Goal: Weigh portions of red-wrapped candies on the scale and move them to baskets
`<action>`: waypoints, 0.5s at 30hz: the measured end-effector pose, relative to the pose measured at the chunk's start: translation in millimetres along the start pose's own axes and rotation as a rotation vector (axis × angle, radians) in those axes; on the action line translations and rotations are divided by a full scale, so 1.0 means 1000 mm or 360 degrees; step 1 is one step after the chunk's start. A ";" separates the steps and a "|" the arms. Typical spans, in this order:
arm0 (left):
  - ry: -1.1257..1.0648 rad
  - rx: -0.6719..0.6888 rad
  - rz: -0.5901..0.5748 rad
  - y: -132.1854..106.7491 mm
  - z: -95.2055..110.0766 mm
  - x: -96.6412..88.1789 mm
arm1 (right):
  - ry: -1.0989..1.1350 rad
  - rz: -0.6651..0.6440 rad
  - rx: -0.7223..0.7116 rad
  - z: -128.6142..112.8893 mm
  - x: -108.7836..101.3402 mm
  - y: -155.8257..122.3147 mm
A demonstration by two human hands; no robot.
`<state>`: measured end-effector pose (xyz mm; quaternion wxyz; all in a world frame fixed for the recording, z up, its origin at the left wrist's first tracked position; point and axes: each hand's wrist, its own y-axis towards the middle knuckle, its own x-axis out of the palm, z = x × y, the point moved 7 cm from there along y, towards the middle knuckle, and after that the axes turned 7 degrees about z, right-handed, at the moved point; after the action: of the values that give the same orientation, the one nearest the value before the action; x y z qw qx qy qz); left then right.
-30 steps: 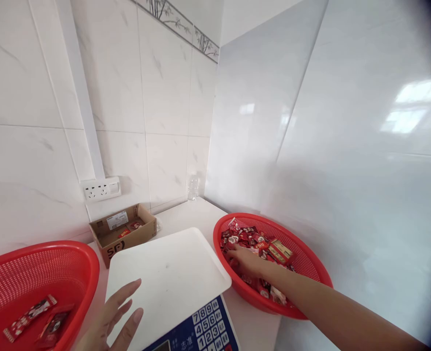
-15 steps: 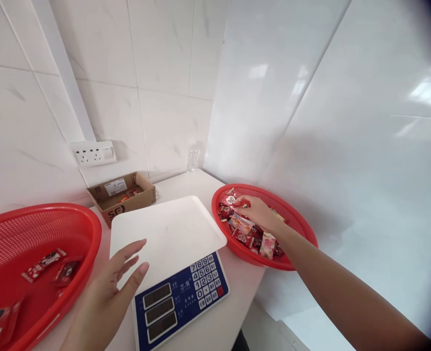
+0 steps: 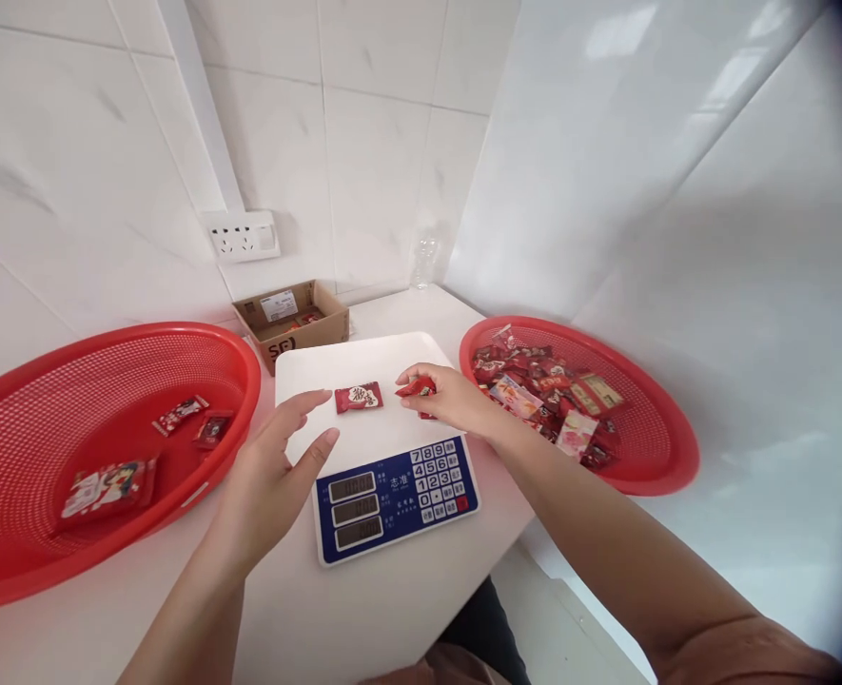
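A red candy packet (image 3: 359, 397) with white lettering lies flat on the white tray of a digital scale (image 3: 384, 347). Just left of that packet, my left hand (image 3: 278, 466) hovers with thumb and fingers apart, holding nothing. My right hand (image 3: 449, 398) is over the tray's right side, its fingers closed on a red candy wrapper (image 3: 416, 386); part of the red wrapping below is hidden by the fingers. The scale's blue panel (image 3: 399, 490) with keys and three displays faces me.
On the right, a red basket (image 3: 667, 447) holds many wrapped sweets. A larger red basket (image 3: 199, 347) on the left holds several packets. Behind the scale sit a cardboard box (image 3: 313, 333) and a clear bottle (image 3: 424, 262). A wall socket (image 3: 242, 236) is above the box.
My right hand has come out of the right basket to the tray with a red candy. A red packet now lies on the tray, bare before. The view has shifted.
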<state>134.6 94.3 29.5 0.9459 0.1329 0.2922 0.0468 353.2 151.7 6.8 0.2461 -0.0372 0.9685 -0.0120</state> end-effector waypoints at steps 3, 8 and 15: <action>0.0004 0.0032 0.0015 0.000 0.000 -0.002 | -0.0104 0.0044 -0.0021 0.003 -0.001 -0.001; 0.0050 0.0100 -0.0002 0.002 0.002 -0.002 | -0.0246 -0.0064 -0.0138 -0.006 0.009 -0.006; 0.0067 0.0121 -0.0008 0.002 0.005 -0.002 | -0.0516 -0.0043 -0.0311 -0.020 0.017 -0.003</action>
<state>135.3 94.5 34.8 0.9339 0.1671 0.3140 0.0359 329.2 147.5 16.3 0.3938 -0.0755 0.9121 0.0850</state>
